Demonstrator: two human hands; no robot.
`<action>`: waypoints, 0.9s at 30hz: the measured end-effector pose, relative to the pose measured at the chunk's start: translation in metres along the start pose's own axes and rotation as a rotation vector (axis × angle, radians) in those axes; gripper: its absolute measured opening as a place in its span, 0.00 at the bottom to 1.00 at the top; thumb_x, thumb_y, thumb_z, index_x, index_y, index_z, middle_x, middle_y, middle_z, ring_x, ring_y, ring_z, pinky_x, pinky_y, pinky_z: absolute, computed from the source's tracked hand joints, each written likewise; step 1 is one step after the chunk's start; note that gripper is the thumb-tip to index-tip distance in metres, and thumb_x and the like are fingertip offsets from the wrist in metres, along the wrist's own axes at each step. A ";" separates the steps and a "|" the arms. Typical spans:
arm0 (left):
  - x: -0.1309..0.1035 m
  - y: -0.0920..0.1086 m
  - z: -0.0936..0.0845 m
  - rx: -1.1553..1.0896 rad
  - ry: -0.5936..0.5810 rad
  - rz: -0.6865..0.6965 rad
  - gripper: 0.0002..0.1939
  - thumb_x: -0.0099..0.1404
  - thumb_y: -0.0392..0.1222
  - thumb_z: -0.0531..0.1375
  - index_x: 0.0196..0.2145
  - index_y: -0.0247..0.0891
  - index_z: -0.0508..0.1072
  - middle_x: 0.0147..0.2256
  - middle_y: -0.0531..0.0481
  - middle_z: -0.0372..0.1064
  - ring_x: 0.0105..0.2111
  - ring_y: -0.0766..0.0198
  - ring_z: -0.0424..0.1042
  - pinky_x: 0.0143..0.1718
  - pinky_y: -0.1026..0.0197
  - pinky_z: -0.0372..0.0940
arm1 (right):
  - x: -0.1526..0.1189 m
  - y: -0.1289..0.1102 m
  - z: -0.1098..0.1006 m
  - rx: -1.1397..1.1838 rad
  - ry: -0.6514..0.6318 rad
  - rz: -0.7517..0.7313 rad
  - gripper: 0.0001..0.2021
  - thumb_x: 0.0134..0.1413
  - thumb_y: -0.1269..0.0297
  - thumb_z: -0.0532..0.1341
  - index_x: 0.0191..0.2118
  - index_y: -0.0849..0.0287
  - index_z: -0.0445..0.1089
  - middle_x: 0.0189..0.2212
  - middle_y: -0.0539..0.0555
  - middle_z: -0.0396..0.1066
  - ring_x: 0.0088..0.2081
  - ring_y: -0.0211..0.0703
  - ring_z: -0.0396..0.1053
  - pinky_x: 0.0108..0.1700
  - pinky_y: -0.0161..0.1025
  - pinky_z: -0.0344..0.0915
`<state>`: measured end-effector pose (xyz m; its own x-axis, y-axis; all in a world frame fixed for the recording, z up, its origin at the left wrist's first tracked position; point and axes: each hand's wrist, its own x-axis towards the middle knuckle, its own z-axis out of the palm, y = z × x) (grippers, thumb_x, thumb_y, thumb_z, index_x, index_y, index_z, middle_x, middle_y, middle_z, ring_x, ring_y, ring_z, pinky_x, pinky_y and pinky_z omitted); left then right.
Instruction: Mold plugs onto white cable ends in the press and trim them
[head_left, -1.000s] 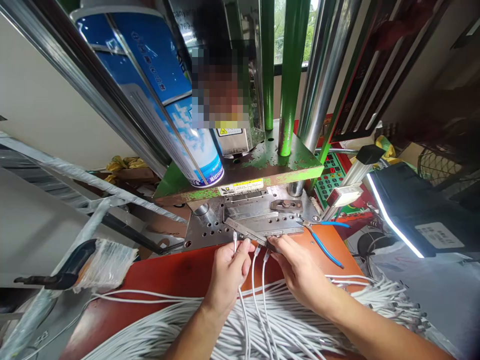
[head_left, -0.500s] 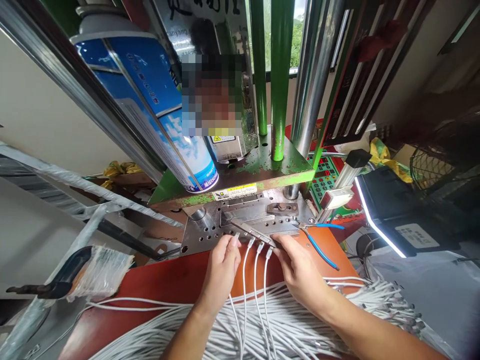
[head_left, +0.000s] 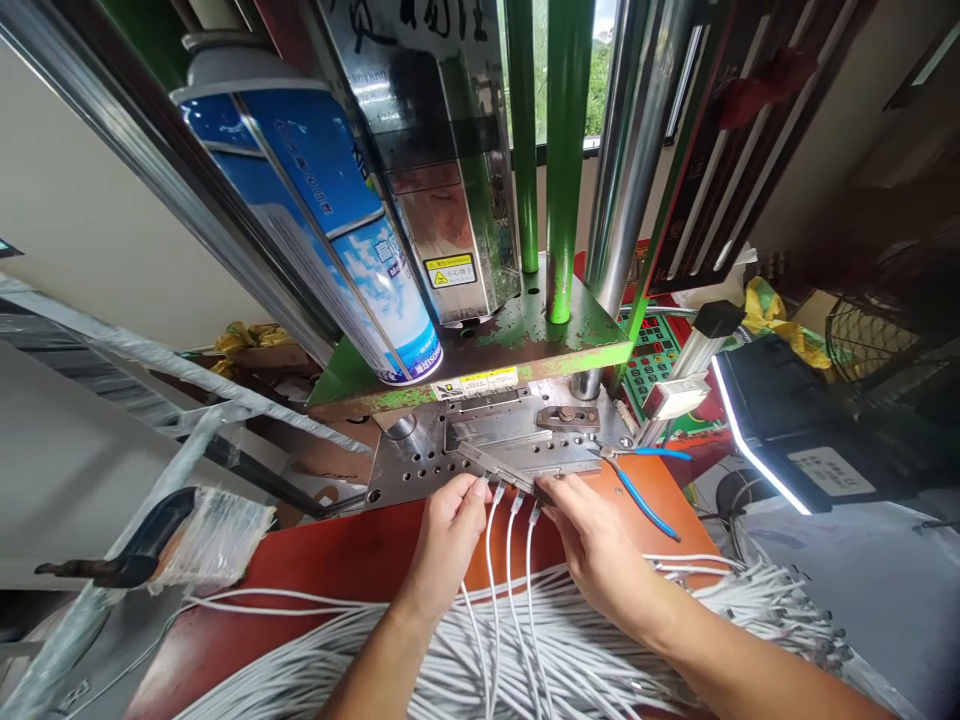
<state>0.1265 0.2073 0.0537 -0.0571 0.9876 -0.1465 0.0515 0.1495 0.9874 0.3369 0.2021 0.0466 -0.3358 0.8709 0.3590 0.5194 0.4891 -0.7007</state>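
My left hand (head_left: 452, 527) pinches the connector end of a white cable (head_left: 470, 612) against the near edge of a narrow metal mold bar (head_left: 501, 470). My right hand (head_left: 592, 530) grips the right end of this bar, fingers closed round it. Between my hands, three more white cables (head_left: 511, 560) run down from connectors seated along the bar's edge. The bar is held slantwise over the steel mold plate (head_left: 409, 465) of a press. Whether its left end touches the plate, I cannot tell. My fingertips hide most of the pinched connector.
A large heap of white cables (head_left: 337, 655) covers the orange table (head_left: 337, 545). Blue-handled pliers (head_left: 637, 490) lie right of the plate. A spray can (head_left: 330, 240) stands on the green press platen (head_left: 540, 340). A lit lamp (head_left: 757, 450) is at the right, a clamp (head_left: 142, 550) at the left.
My left hand has moved up and right, bringing its cable connector from just off the bar to its edge. My right hand and the bar have shifted slightly left and down.
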 end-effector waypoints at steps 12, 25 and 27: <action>0.003 0.008 -0.003 0.263 -0.011 -0.009 0.23 0.71 0.59 0.56 0.25 0.41 0.66 0.17 0.56 0.61 0.15 0.68 0.58 0.18 0.66 0.55 | -0.001 0.008 0.004 0.147 0.029 0.066 0.11 0.73 0.67 0.54 0.55 0.54 0.70 0.48 0.57 0.77 0.49 0.48 0.76 0.53 0.47 0.73; -0.080 -0.005 0.021 1.247 0.061 0.960 0.32 0.69 0.61 0.60 0.62 0.37 0.72 0.62 0.31 0.70 0.61 0.34 0.67 0.57 0.37 0.64 | 0.026 0.010 -0.025 0.117 0.088 0.039 0.12 0.76 0.60 0.53 0.52 0.55 0.72 0.45 0.57 0.77 0.46 0.47 0.74 0.51 0.45 0.71; -0.076 -0.009 0.029 1.219 0.021 0.912 0.27 0.69 0.59 0.61 0.57 0.39 0.75 0.54 0.34 0.76 0.52 0.40 0.73 0.50 0.42 0.67 | 0.045 0.016 -0.032 0.100 0.111 -0.008 0.12 0.76 0.61 0.53 0.51 0.56 0.73 0.45 0.57 0.76 0.46 0.48 0.74 0.52 0.46 0.71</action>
<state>0.1590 0.1319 0.0543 0.4350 0.7628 0.4785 0.8414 -0.5335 0.0855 0.3557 0.2504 0.0714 -0.2471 0.8699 0.4269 0.4341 0.4932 -0.7538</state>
